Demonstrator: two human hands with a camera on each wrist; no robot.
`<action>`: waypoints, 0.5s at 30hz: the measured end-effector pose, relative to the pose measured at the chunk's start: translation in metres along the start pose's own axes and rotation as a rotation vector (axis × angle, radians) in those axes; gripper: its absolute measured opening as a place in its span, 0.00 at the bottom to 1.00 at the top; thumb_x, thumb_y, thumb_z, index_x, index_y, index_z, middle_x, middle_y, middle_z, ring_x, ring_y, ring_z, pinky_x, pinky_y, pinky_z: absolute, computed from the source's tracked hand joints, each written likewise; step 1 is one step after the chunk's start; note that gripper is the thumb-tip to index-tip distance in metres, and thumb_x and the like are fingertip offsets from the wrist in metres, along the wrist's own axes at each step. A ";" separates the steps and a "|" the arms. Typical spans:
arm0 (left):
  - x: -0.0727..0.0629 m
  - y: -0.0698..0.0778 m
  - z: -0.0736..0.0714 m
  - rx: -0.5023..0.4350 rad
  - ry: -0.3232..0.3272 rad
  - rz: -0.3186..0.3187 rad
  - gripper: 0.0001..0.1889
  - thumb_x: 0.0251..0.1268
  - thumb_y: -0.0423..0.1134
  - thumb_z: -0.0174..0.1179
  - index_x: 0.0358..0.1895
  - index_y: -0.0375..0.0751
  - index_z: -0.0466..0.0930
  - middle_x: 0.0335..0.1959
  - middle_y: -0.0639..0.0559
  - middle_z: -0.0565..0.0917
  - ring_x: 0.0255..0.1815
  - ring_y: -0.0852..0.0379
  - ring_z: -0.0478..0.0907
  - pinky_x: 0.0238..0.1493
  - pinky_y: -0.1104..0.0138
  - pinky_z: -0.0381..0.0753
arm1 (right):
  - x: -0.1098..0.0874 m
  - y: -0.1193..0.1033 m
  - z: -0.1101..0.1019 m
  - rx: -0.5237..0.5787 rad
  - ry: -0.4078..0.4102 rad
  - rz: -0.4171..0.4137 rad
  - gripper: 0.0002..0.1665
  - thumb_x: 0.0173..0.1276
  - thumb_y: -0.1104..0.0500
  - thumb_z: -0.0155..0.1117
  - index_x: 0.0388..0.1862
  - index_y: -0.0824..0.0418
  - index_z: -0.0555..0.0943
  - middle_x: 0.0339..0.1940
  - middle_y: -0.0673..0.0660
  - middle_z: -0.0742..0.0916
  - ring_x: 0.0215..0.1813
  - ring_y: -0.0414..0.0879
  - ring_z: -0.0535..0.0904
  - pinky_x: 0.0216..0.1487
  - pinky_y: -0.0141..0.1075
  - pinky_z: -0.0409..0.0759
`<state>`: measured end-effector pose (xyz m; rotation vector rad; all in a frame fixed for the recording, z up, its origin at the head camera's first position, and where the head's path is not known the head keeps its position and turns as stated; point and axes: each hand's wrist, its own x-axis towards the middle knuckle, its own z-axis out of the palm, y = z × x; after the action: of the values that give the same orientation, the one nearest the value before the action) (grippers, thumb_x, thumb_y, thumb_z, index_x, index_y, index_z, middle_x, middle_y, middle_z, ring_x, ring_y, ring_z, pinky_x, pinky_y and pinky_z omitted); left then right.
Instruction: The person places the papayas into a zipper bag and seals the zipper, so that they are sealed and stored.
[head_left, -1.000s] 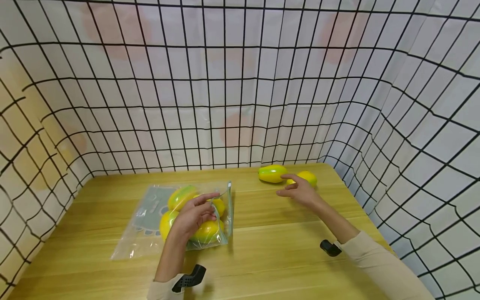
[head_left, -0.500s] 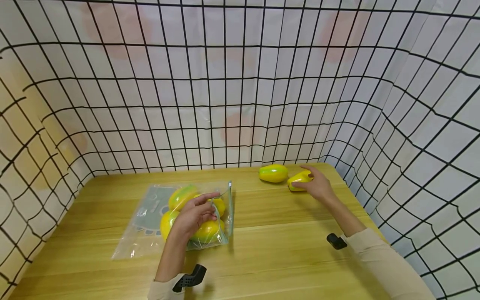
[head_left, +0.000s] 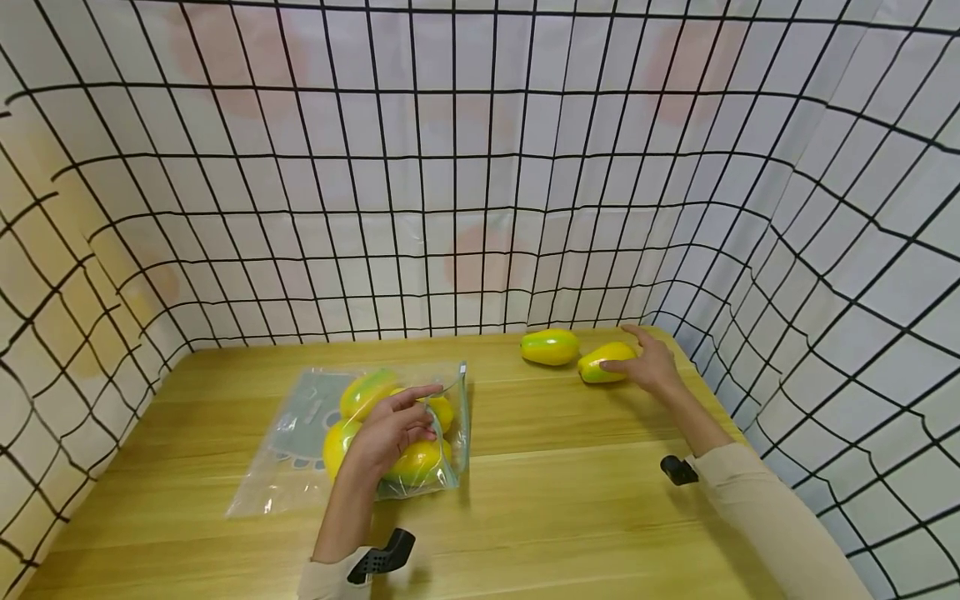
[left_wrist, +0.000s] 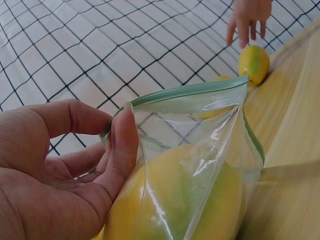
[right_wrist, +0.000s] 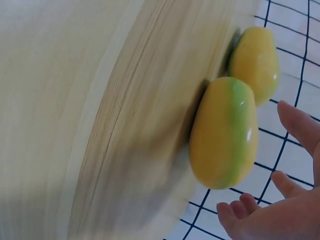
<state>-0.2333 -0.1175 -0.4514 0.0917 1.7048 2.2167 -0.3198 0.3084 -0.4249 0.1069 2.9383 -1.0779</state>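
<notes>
My left hand [head_left: 393, 429] pinches the green-edged rim of the clear plastic bag [head_left: 463, 425], while my right hand [head_left: 652, 368] is open, fingers spread, just beside a glossy yellow-and-green oval fruit [head_left: 600, 367] on the wooden desk [head_left: 540, 500], beyond the bag and to its right. That fruit's long axis slants, one end aimed roughly toward the bag; a second yellow-and-green oval fruit [head_left: 550, 347] lies beside it, nearer the bag.

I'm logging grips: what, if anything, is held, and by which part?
The left hand pinches the clear bag by its green rim; the right hand, beside a yellow fruit, holds nothing.
</notes>
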 end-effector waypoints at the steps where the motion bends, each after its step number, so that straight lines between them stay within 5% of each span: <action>1: 0.000 0.000 0.000 -0.001 0.000 0.000 0.26 0.73 0.26 0.49 0.72 0.28 0.66 0.31 0.50 0.75 0.26 0.58 0.79 0.36 0.72 0.87 | 0.002 0.001 0.000 -0.001 -0.006 0.000 0.56 0.63 0.45 0.73 0.82 0.60 0.55 0.79 0.76 0.59 0.77 0.77 0.51 0.73 0.71 0.55; 15: 0.000 0.000 0.000 0.001 0.004 -0.001 0.26 0.72 0.26 0.50 0.72 0.27 0.66 0.31 0.50 0.75 0.26 0.58 0.78 0.36 0.72 0.86 | 0.014 0.014 0.007 -0.006 -0.074 0.038 0.54 0.63 0.51 0.72 0.82 0.60 0.56 0.80 0.75 0.58 0.78 0.74 0.52 0.76 0.68 0.55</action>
<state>-0.2329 -0.1175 -0.4510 0.0873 1.7071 2.2171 -0.3332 0.3158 -0.4395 0.1199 2.8619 -1.0454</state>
